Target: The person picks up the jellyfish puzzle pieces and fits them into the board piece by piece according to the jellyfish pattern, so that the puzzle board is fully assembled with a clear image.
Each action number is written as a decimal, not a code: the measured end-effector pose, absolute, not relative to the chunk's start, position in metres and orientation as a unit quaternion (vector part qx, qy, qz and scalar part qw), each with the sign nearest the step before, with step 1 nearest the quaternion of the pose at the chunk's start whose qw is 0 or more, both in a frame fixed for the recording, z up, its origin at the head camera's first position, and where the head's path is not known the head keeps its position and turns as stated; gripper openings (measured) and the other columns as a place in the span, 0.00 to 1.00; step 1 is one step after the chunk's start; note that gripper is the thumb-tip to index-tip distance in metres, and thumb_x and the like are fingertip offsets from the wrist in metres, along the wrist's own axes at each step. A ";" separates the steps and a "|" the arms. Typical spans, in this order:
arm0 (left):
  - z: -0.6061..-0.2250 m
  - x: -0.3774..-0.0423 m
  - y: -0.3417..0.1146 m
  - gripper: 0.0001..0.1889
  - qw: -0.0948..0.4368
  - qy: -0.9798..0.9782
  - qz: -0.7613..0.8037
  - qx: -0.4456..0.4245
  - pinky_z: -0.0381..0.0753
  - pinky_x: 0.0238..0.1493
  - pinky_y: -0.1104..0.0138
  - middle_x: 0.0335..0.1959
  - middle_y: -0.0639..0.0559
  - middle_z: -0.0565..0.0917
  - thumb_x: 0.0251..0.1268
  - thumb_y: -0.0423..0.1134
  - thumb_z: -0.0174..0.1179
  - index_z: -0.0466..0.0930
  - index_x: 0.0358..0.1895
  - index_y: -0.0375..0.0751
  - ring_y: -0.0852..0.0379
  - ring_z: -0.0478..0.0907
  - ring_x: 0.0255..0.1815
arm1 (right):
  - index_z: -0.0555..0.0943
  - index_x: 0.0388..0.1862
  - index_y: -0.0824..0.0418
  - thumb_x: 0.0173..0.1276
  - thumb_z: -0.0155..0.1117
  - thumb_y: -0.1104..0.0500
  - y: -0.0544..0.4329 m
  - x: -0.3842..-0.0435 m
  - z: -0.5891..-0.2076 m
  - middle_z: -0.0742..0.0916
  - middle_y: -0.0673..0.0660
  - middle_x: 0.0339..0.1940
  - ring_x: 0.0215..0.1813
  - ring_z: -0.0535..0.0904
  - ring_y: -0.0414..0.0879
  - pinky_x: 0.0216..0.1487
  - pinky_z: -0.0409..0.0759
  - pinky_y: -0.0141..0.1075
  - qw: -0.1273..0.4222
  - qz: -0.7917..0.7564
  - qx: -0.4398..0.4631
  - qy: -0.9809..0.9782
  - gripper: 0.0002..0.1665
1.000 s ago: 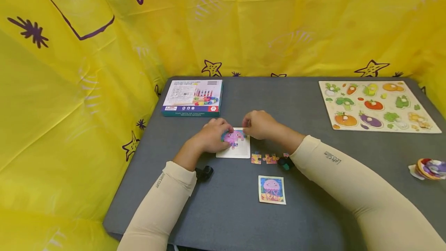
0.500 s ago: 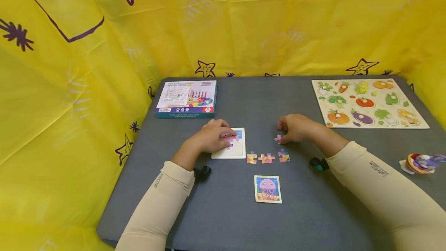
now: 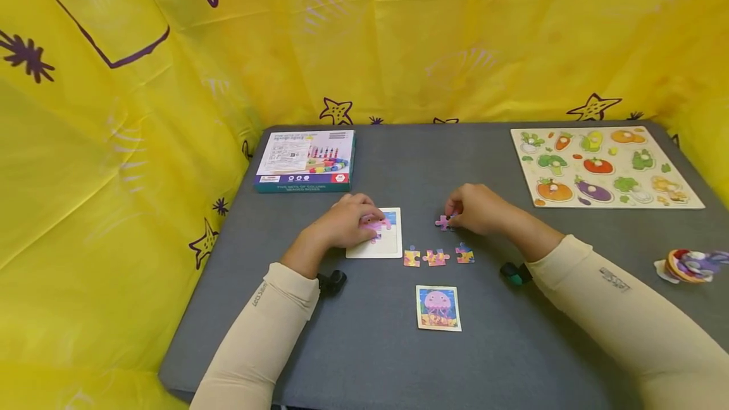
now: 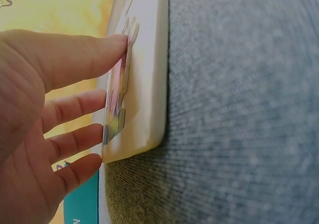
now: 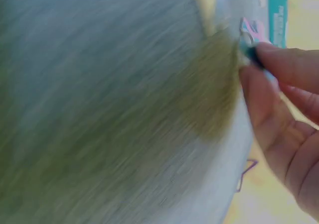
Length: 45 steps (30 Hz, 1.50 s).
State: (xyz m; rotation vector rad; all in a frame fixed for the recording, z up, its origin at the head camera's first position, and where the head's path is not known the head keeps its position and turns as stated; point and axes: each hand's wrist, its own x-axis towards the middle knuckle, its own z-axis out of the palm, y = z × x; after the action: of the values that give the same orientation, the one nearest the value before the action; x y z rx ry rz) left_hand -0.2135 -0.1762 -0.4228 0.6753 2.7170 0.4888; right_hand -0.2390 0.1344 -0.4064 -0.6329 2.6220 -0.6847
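My left hand [image 3: 340,221] rests on a small white puzzle tray [image 3: 393,249]. In the left wrist view its thumb and fingertips touch the joined pink and blue jigsaw pieces [image 4: 118,79] in the tray, with the fingers fairly straight. To the tray's right, my right hand [image 3: 477,209] pinches a pink jigsaw piece [image 3: 442,223] between thumb and fingers; the right wrist view shows this piece [image 5: 249,34] partly covered by the fingertips. Below lie three loose jigsaw pieces in a row: a yellow one [image 3: 412,258], a wider pink-orange one [image 3: 436,259] and a blue-yellow one [image 3: 464,254].
A jellyfish picture card [image 3: 438,310] lies nearer the body. At the back left is a flat box of beads [image 3: 302,163]. A vegetable peg board [image 3: 575,176] occupies the back right, and a small purple toy [image 3: 690,266] stands at the right.
My right hand has left the tray, gone right to a pink jigsaw piece and taken hold of it. In the last half second it has shifted slightly left with the piece. The left hand stays.
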 end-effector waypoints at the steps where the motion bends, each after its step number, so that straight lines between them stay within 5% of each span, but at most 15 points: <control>1: -0.423 -0.213 -0.176 0.18 0.150 0.945 0.171 0.233 0.72 0.61 0.55 0.60 0.51 0.78 0.67 0.46 0.67 0.85 0.60 0.59 0.50 0.68 0.61 | 0.87 0.31 0.58 0.63 0.73 0.61 0.130 -0.240 -0.405 0.85 0.50 0.25 0.30 0.78 0.45 0.35 0.75 0.37 0.183 -0.260 -0.223 0.921 0.02; 14: -0.422 -0.214 -0.178 0.19 0.152 0.943 0.180 0.235 0.71 0.64 0.54 0.60 0.51 0.79 0.69 0.47 0.65 0.84 0.61 0.55 0.49 0.69 0.62 | 0.91 0.38 0.61 0.67 0.71 0.64 0.045 -0.244 -0.412 0.89 0.51 0.29 0.29 0.82 0.41 0.34 0.81 0.31 0.292 -0.367 -0.198 0.860 0.04; 32: -0.421 -0.214 -0.169 0.15 0.143 0.956 0.173 0.190 0.70 0.62 0.53 0.56 0.50 0.78 0.67 0.48 0.67 0.86 0.56 0.57 0.49 0.69 0.59 | 0.90 0.27 0.53 0.63 0.70 0.59 0.033 -0.244 -0.410 0.84 0.47 0.19 0.29 0.78 0.43 0.31 0.73 0.33 0.213 -0.250 -0.227 0.917 0.06; 45: -0.424 -0.214 -0.167 0.14 0.129 0.960 0.152 0.198 0.70 0.60 0.53 0.54 0.51 0.77 0.68 0.48 0.67 0.84 0.55 0.59 0.49 0.70 0.57 | 0.87 0.26 0.52 0.66 0.72 0.57 0.043 -0.231 -0.407 0.84 0.49 0.25 0.33 0.77 0.46 0.36 0.74 0.39 0.177 -0.194 -0.265 0.928 0.08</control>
State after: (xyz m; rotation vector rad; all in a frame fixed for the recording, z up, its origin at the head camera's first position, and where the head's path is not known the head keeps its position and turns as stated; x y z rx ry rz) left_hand -0.2141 -0.1671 -0.4242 0.5765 2.7903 0.4417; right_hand -0.2309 0.0428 -0.4072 -0.7487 2.6263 -0.5487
